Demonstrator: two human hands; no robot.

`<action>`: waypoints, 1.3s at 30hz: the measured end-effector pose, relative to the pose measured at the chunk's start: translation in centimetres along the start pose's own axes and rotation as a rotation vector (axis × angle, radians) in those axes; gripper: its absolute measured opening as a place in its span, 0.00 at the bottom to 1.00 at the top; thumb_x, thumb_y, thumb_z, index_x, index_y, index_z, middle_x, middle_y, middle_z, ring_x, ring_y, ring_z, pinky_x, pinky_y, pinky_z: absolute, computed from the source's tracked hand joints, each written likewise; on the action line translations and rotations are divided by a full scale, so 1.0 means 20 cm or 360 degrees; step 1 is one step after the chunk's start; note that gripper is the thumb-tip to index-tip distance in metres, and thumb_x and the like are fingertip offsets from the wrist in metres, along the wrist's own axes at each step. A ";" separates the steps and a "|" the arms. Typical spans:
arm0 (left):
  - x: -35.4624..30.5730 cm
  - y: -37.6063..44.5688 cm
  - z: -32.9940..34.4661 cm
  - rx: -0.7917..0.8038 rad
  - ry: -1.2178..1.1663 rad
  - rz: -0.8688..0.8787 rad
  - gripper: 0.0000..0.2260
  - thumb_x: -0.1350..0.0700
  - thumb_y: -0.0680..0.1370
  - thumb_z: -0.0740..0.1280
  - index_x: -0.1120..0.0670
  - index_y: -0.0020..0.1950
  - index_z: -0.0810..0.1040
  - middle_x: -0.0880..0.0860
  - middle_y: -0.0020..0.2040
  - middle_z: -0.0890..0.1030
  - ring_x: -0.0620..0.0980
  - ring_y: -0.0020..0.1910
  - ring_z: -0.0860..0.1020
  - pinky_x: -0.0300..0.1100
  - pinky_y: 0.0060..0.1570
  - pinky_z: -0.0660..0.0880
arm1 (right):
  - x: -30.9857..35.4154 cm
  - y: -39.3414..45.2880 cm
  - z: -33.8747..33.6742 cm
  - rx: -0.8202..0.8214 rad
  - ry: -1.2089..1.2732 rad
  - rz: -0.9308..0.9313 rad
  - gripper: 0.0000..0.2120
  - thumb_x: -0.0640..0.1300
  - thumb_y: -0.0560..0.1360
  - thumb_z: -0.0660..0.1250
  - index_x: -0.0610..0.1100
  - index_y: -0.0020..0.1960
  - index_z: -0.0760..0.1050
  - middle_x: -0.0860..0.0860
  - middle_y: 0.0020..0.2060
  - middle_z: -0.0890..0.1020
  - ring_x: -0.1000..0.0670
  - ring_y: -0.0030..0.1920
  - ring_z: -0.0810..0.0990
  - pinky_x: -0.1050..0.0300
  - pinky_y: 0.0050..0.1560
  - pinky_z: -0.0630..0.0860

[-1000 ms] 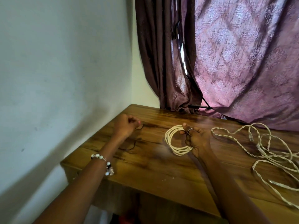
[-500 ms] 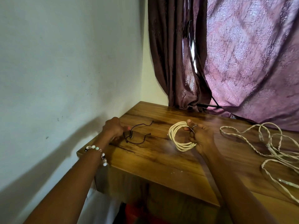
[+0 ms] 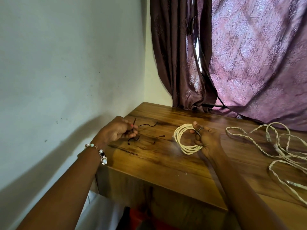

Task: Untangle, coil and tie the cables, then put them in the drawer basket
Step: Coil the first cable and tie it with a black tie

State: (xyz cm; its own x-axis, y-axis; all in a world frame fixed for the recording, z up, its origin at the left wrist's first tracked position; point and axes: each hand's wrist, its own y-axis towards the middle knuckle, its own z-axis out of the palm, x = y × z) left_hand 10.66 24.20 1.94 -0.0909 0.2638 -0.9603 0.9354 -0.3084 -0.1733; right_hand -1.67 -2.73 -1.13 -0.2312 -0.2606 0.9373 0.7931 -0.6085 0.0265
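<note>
Left hand: the left hand (image 3: 116, 130) is being held over the far left corner of the bench (image 3: 157, 163). Its fingers are being curled round a thin dark tie (image 3: 135, 130), which is being pinched near one end.
Dark tie: the rest of the thin tie is being left to trail on the bench just beside the left hand. Whether it is one piece or more cannot be told.
Right hand: the right hand (image 3: 205, 138) is being kept near the middle of the bench. Its fingers are being wrapped round the coiled cable (image 3: 184, 138), and a ring (image 3: 200, 129) is being worn on one finger.
Coiled cable: the cream cable is being held in a round bundle of several loops. The bundle is being tilted up on its edge, with its low side touching or just above the wood; which one cannot be told.
Loose cable: a twisted cream cable (image 3: 274, 146) is being left in messy loops by the right edge of the bench, well apart from the coil.
Bracelet: a beaded bracelet (image 3: 99, 152) is being worn on the left wrist.
Behind: a purple curtain (image 3: 249, 63) is being hung at the far edge of the bench, and a pale wall (image 3: 66, 63) is being seen along the left edge.
</note>
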 end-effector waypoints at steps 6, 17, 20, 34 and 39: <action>0.13 0.03 0.00 -0.0428 0.0816 0.0219 0.05 0.69 0.72 0.70 0.60 0.41 0.82 0.55 0.37 0.82 0.48 0.28 0.76 0.34 0.21 0.70 | 0.00 0.00 0.02 0.0027 0.0004 0.0019 0.09 0.39 0.75 0.68 0.35 0.39 0.75 0.42 0.28 0.81 0.56 0.16 0.61 0.68 0.17 0.56; 0.11 0.05 0.04 -0.0452 0.1204 0.0150 0.11 0.55 0.70 0.76 0.60 0.44 0.80 0.57 0.36 0.82 0.51 0.28 0.79 0.41 0.31 0.77 | -0.03 0.02 0.01 -0.0012 0.0009 0.0046 0.08 0.39 0.75 0.69 0.36 0.39 0.77 0.42 0.29 0.81 0.55 0.17 0.62 0.67 0.16 0.57; 0.08 0.07 0.00 -0.0651 0.0670 0.0256 0.10 0.56 0.67 0.78 0.59 0.43 0.82 0.57 0.40 0.83 0.53 0.34 0.81 0.46 0.36 0.81 | -0.03 0.03 -0.02 -0.0016 0.0026 0.0032 0.08 0.39 0.74 0.69 0.36 0.38 0.77 0.42 0.28 0.81 0.55 0.16 0.62 0.67 0.16 0.56; -0.33 0.07 0.66 0.0317 -0.0152 0.0413 0.08 0.63 0.71 0.73 0.65 0.48 0.82 0.59 0.36 0.83 0.47 0.28 0.79 0.37 0.29 0.79 | 0.12 0.20 -0.20 0.0177 -0.0058 -0.0100 0.08 0.40 0.76 0.68 0.36 0.40 0.78 0.39 0.32 0.79 0.56 0.17 0.61 0.68 0.18 0.56; -0.30 0.13 0.95 0.0417 -0.0068 0.0552 0.03 0.61 0.73 0.71 0.62 0.42 0.82 0.54 0.31 0.81 0.44 0.24 0.75 0.34 0.23 0.70 | 0.10 0.30 -0.34 0.0131 -0.0060 -0.0143 0.09 0.39 0.75 0.68 0.33 0.42 0.77 0.40 0.30 0.79 0.56 0.17 0.60 0.68 0.19 0.55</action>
State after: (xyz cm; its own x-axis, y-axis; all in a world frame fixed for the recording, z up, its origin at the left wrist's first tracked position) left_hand 7.15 4.43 3.18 0.1945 0.0675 -0.9786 0.7951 -0.5951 0.1170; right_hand -1.09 -11.94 -1.50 -0.2830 -0.1785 0.9424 0.8141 -0.5641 0.1377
